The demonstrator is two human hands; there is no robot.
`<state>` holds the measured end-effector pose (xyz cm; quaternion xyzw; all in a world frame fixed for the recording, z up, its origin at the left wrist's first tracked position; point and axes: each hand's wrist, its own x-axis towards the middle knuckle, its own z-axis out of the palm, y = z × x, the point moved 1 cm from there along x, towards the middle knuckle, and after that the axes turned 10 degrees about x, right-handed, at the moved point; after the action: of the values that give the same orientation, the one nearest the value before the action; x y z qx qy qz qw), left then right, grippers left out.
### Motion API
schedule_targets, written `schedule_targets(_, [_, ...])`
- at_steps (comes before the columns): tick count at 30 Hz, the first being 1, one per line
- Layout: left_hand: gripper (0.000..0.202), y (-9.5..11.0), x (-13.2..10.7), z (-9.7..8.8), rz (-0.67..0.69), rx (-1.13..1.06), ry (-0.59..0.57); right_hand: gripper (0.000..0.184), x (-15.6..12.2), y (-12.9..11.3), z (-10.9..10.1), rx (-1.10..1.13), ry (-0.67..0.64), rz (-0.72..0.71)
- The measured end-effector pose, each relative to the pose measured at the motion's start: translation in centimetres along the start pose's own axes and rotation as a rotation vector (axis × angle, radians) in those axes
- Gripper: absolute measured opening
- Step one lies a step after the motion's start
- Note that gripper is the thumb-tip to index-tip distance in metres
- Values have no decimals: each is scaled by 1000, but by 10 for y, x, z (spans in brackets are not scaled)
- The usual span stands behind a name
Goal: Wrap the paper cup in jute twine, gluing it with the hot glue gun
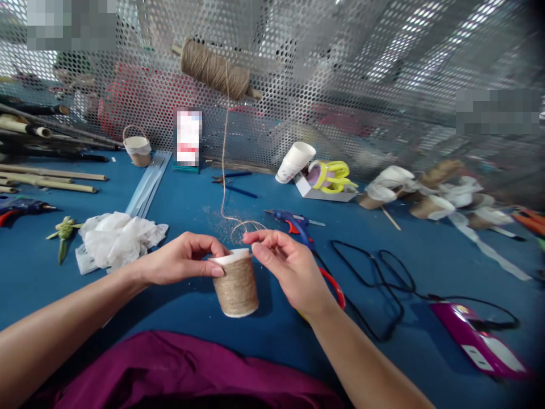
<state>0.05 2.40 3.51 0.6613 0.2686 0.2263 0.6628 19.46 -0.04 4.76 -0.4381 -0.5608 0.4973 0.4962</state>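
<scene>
My left hand (192,258) grips the rim of a paper cup (237,287), fingers inside and thumb outside. Brown twine is wound round most of the cup's wall, leaving a white band at each end. At the cup's right side my right hand (289,267) pinches the loose twine (224,170) between thumb and finger. That strand runs up to a large twine spool (215,69) on a stick by the mesh wall. Just behind my right hand lies a blue glue gun (293,221).
A crumpled white cloth (119,238) and bamboo sticks (51,180) lie at left. Pliers (236,184), stacked white cups (296,162) and a box of yellow-handled scissors (330,179) stand behind. A black cord (374,267) loops to a purple power strip (479,341) at right.
</scene>
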Motion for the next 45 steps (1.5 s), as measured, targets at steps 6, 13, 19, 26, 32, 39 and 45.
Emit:
schedule_targets(6, [16, -1, 0, -1, 39, -61, -28, 22, -1, 3, 1, 53, -24, 77])
schedule_targets(13, [20, -3, -1, -2, 71, -147, -31, 23, -3, 11, 1, 307, -79, 175])
schedule_targets(19, [22, -4, -1, -2, 113, -181, -33, 24, -3, 11, 3, 480, -161, 213])
schedule_targets(26, [31, -3, 0, -4, 76, -73, -29, 20, -2, 8, 2, 552, -171, 145])
schedule_targets(32, [37, 0, -1, -1, 124, 229, -28, 18, -4, 7, 0, 279, -182, 93])
schedule_targets(39, [22, 4, -1, 13, 16, 407, 50, 16, -8, 8, 10, -21, -239, -63])
schedule_targets(45, [18, 0, 0, 13, 19, 304, 54, 17, -8, 5, 10, -39, -174, -45])
